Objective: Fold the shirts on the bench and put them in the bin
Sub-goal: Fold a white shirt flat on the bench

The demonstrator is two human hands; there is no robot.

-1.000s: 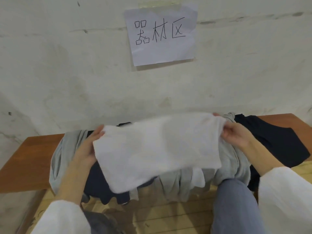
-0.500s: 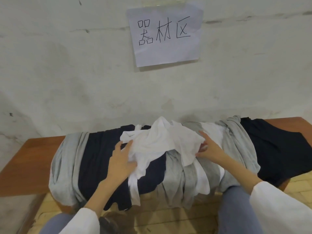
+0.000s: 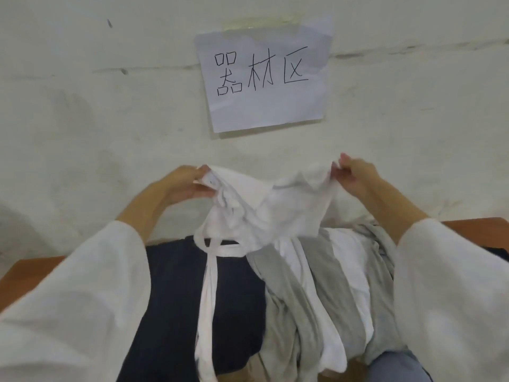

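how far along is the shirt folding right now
Early. Done: no folded shirt shows, and no bin is in view. In hand: left hand and right hand pinch a bunched white shirt at its top edge, held above the pile. Left: the navy shirt, grey shirt and another white garment lie unfolded on the bench.

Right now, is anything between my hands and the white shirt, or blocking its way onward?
Nothing between: the left hand and right hand both pinch the white shirt at its top edge, held above the pile on the bench. No bin is in view, so that path cannot be judged.
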